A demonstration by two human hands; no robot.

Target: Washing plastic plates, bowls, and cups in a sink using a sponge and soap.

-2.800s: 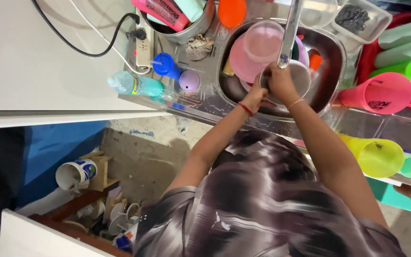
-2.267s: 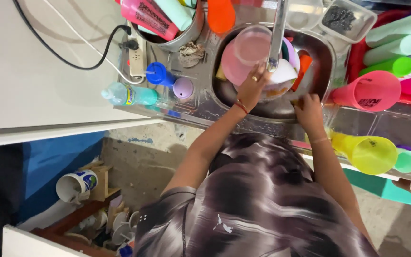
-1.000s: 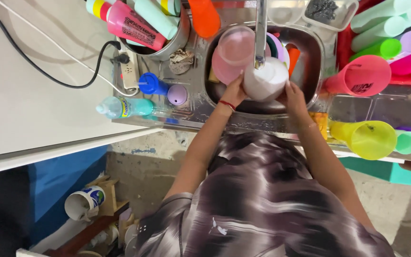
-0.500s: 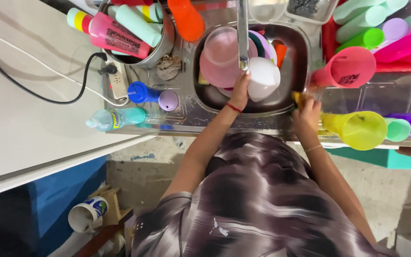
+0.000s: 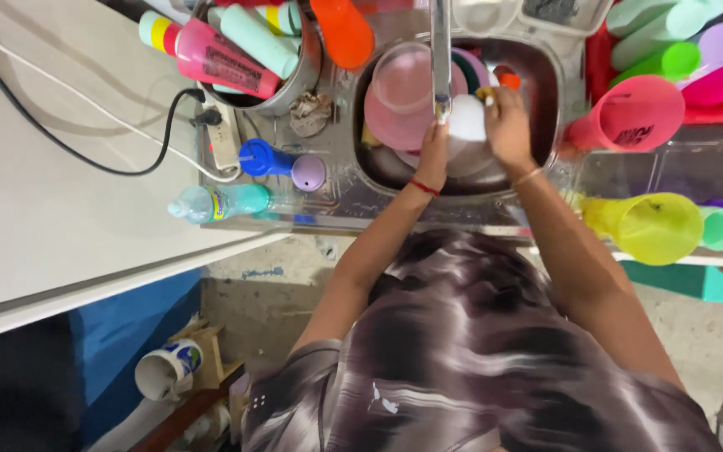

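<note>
Both hands over the sink [image 5: 551, 79]: left hand [image 5: 433, 156] and right hand [image 5: 508, 125] grip a white cup [image 5: 467, 118] under the tap [image 5: 440, 50]. Pink plates [image 5: 395, 100] in sink; yellow cup [image 5: 646, 228] to the right.

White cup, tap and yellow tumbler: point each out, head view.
white cup [image 5: 466, 117]: head view, on its rounded side, between the two hands.
tap [image 5: 440, 50]: head view, on the metal spout above the sink.
yellow tumbler [image 5: 658, 228]: head view, on its wide body, lying at right.

White cup [image 5: 467, 117], pink bowl [image 5: 403, 92], yellow tumbler [image 5: 658, 228].
</note>
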